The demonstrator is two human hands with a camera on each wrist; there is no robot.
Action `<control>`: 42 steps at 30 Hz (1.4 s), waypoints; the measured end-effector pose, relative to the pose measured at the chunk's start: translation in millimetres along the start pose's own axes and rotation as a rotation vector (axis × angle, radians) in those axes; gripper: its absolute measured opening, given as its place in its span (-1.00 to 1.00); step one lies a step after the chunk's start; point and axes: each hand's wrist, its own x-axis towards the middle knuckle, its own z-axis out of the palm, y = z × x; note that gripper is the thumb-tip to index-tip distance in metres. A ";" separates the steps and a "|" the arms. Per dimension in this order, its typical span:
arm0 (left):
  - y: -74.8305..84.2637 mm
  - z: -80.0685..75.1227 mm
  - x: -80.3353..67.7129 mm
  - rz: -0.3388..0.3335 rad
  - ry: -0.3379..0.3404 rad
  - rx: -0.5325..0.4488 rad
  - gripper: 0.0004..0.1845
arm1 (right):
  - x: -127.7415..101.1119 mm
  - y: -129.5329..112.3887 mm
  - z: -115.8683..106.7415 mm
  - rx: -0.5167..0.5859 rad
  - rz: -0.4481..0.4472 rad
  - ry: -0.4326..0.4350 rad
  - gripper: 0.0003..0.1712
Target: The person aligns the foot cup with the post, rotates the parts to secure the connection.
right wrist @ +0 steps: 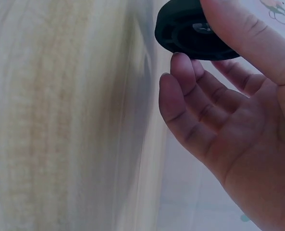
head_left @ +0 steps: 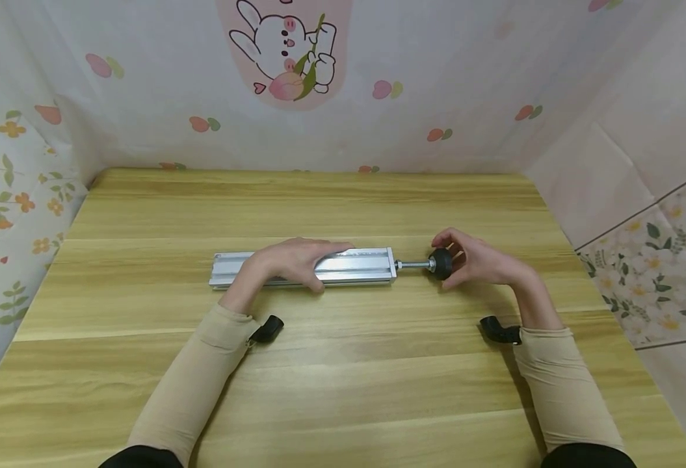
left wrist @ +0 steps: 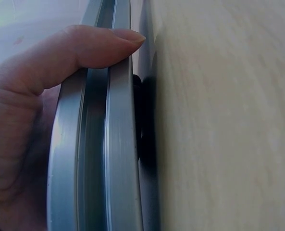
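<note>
Gripping the black knob, the right hand is pinching it just right of the aluminium rail. Left hand is pressing flat on that rail, whose long axis is running left-right along the desk.

a: what's the surface?
b: a wooden table — pale yellow-brown boards with the grain running left to right, hemmed in by patterned cloth walls on the far side and both flanks.
a: and what lies on it?
b: an aluminium rail, flat, lengthwise across the middle. a thin threaded rod sticks out of its right end to a black knob.
a: does the knob touch the wood?
b: can't tell — a shadow sits under it. the left wrist view shows the rail close up beside the boards.
</note>
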 end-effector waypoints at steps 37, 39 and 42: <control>0.7 -0.1 -0.7 0.017 0.025 0.013 0.11 | -6.2 12.3 -10.6 -0.017 0.058 -0.113 -0.66; 0.8 -0.2 -0.7 0.016 0.024 0.018 0.11 | -6.9 10.7 -10.4 -0.025 0.083 -0.119 -0.63; 1.2 -0.4 -0.8 0.012 0.024 0.023 0.10 | -6.9 9.5 -10.0 -0.023 0.115 -0.132 -0.62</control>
